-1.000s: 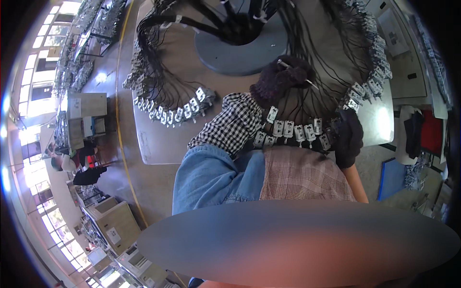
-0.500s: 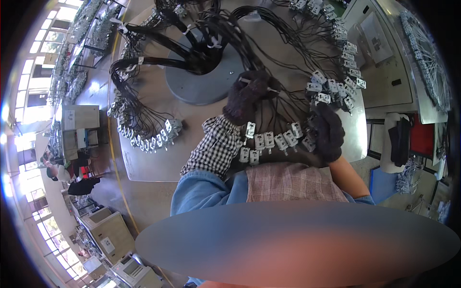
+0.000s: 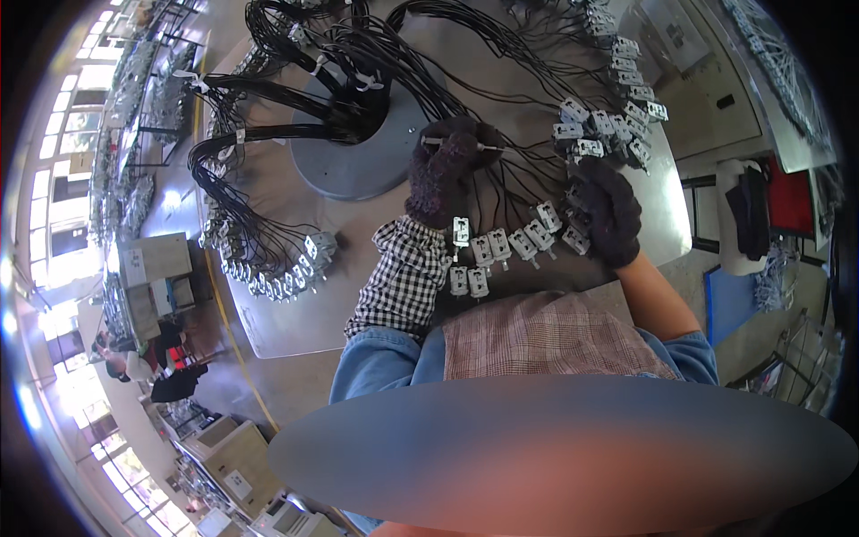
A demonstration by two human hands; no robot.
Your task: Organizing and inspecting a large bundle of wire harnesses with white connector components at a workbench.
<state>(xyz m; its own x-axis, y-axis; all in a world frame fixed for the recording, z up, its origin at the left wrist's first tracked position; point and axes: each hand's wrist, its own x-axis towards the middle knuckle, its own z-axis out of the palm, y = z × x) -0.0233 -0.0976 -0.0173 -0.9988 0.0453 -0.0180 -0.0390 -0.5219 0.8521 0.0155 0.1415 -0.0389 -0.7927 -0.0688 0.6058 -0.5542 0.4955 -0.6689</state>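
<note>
My left hand (image 3: 438, 170), in a dark knitted glove, is closed round a bundle of black cables (image 3: 438, 94) near the grey round base (image 3: 335, 174). A thin pale rod (image 3: 490, 148) pokes out from its fingers; its kind is unclear. My right hand (image 3: 607, 215), gloved too, curls closed beside silver metal connectors (image 3: 575, 240) at the cable ends; what lies in its fingers is hidden. Between my hands, close to my apron, a row of connectors (image 3: 522, 243) hangs on thin black wires. Just beyond my right hand sits a cluster of connectors (image 3: 599, 130).
The metal table (image 3: 295, 331) carries more cable bundles, with connectors (image 3: 277, 282) curving round its left side. At right stand a beige cabinet (image 3: 716, 107), a rack with a red panel (image 3: 789, 201) and a blue board (image 3: 735, 302). Another person (image 3: 134, 365) is far left.
The whole view has shifted slightly. My left hand still grips the cables, and my right hand stays by the connectors with little visible movement.
</note>
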